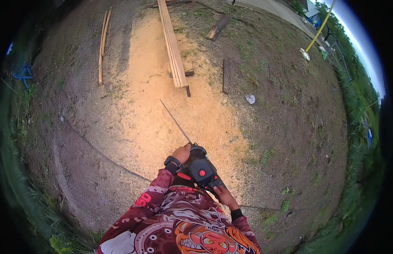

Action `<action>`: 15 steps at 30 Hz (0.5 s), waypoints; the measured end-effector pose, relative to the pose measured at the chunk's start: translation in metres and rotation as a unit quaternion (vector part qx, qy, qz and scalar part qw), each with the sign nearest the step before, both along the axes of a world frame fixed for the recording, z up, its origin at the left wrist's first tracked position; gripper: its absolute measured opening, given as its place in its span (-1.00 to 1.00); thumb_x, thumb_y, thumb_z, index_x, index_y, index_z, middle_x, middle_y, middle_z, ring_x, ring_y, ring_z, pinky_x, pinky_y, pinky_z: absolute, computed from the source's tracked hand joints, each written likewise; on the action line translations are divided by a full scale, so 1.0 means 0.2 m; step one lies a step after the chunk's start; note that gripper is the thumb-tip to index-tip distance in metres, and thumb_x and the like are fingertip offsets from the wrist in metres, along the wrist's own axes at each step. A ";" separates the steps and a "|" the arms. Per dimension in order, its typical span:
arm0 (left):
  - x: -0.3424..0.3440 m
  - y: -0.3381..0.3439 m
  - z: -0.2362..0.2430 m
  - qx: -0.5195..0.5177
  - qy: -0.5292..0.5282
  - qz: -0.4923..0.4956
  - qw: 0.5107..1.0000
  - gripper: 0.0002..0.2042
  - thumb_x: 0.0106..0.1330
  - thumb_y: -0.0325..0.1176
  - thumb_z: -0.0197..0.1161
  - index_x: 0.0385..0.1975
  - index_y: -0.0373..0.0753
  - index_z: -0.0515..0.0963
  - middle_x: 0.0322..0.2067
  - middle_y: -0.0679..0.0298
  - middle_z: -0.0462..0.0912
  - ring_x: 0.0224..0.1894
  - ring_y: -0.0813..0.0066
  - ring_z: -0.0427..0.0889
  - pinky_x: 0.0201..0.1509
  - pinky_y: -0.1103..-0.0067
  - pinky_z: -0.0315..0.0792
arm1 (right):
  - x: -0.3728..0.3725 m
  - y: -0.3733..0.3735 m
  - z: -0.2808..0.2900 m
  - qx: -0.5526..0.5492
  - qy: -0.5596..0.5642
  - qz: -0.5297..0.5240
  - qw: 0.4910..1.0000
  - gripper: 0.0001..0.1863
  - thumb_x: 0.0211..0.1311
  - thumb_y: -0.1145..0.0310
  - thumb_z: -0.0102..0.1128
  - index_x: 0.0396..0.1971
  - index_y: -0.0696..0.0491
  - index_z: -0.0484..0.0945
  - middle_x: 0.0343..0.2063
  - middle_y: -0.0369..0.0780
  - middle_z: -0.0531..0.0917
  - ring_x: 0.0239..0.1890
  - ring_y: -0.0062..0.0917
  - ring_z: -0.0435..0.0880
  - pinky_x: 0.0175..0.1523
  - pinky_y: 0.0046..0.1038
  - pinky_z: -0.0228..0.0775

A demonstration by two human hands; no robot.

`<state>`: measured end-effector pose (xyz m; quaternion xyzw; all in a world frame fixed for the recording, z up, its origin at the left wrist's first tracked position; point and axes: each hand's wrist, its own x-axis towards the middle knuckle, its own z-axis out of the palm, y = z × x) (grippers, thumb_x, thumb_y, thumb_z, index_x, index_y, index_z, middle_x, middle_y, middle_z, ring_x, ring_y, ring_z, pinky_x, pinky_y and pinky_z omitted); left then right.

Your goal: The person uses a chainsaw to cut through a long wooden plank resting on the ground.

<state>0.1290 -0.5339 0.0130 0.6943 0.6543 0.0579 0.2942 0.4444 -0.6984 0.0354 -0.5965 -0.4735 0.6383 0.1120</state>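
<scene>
A black chainsaw with red details (200, 165) is held low at my body, its long bar (175, 120) pointing forward and slightly left over pale sawdust. My left hand (181, 155) is closed on its front handle, a dark watch on that wrist. My right hand (226, 197) grips the rear handle. Beyond the bar's tip, a long stack of pale sawn boards (171, 46) rests on short dark wood supports (189, 73).
Thin wooden strips (103, 51) lie at the left, a log (218, 26) and dark plank (225, 76) at the right, near white litter (250, 99). A dark cord (101, 152) crosses the ground. A yellow pole (320, 29) stands back right, a blue object (23, 75) far left.
</scene>
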 end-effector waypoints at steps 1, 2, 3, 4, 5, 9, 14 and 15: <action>0.02 -0.05 -0.02 -0.001 0.007 0.006 1.000 -0.62 0.34 -0.27 0.08 0.11 -0.27 0.43 -0.27 -0.19 0.68 -0.23 -0.23 0.68 -0.16 0.04 0.53 | 0.02 -0.01 0.05 0.004 0.007 -0.002 1.000 -0.47 0.49 -0.08 0.00 -0.17 0.18 0.57 -0.55 -0.17 0.58 -0.51 -0.46 0.56 -0.35 -0.39 0.35; 0.03 -0.09 -0.04 -0.001 0.014 0.011 1.000 -0.61 0.32 -0.28 0.11 0.12 -0.28 0.43 -0.28 -0.18 0.68 -0.23 -0.22 0.68 -0.17 0.05 0.53 | 0.04 -0.02 0.10 0.027 -0.025 0.028 0.999 -0.46 0.48 -0.09 -0.01 -0.09 0.17 0.57 -0.38 -0.04 0.62 -0.30 -0.21 0.60 -0.17 -0.28 0.40; 0.05 -0.12 -0.05 0.017 0.010 0.011 1.000 -0.59 0.32 -0.26 0.14 0.13 -0.27 0.43 -0.29 -0.17 0.68 -0.23 -0.21 0.68 -0.17 0.06 0.53 | 0.08 -0.05 0.12 0.050 -0.059 0.058 0.995 -0.44 0.47 -0.10 -0.01 -0.01 0.17 0.56 -0.20 0.10 0.67 -0.08 0.04 0.64 0.02 -0.18 0.45; 0.07 -0.14 -0.06 0.020 0.013 0.008 1.000 -0.59 0.32 -0.26 0.14 0.13 -0.27 0.43 -0.29 -0.17 0.68 -0.23 -0.21 0.68 -0.17 0.06 0.53 | 0.11 -0.08 0.10 0.053 -0.056 0.055 0.996 -0.44 0.47 -0.10 -0.01 -0.01 0.17 0.56 -0.20 0.10 0.67 -0.08 0.04 0.64 0.02 -0.18 0.45; 0.09 -0.17 -0.07 0.015 0.029 0.007 0.999 -0.58 0.32 -0.26 0.15 0.15 -0.27 0.41 -0.30 -0.16 0.69 -0.24 -0.20 0.68 -0.18 0.08 0.53 | 0.14 -0.12 0.07 0.077 -0.067 0.061 0.993 -0.42 0.47 -0.11 -0.03 0.00 0.17 0.56 -0.15 0.12 0.66 -0.03 0.03 0.64 0.04 -0.17 0.44; 0.18 -0.24 -0.05 0.000 0.038 0.019 0.999 -0.63 0.39 -0.16 0.08 0.04 -0.28 0.50 -0.35 -0.11 0.70 -0.28 -0.16 0.68 -0.18 0.12 0.52 | 0.22 -0.21 0.03 0.102 -0.079 0.069 0.989 -0.40 0.46 -0.14 -0.03 -0.02 0.18 0.57 -0.15 0.16 0.66 -0.01 0.05 0.64 0.04 -0.15 0.44; 0.35 -0.29 0.07 -0.061 -0.070 0.196 0.976 -0.47 0.50 0.00 -0.16 -0.41 -0.31 0.62 -0.41 -0.10 0.70 -0.29 -0.11 0.68 -0.08 0.14 0.49 | 0.28 -0.32 0.00 0.110 -0.071 0.044 0.990 -0.41 0.47 -0.12 -0.03 -0.09 0.21 0.56 -0.21 0.16 0.65 -0.08 0.07 0.64 0.00 -0.16 0.44; 0.37 -0.28 0.07 -0.030 -0.057 0.176 0.982 -0.46 0.50 0.00 -0.16 -0.43 -0.33 0.62 -0.41 -0.12 0.69 -0.28 -0.14 0.68 -0.08 0.14 0.50 | 0.29 -0.33 0.04 0.099 -0.074 0.044 0.991 -0.40 0.48 -0.11 -0.03 -0.05 0.22 0.55 -0.20 0.17 0.65 -0.06 0.08 0.64 0.01 -0.16 0.44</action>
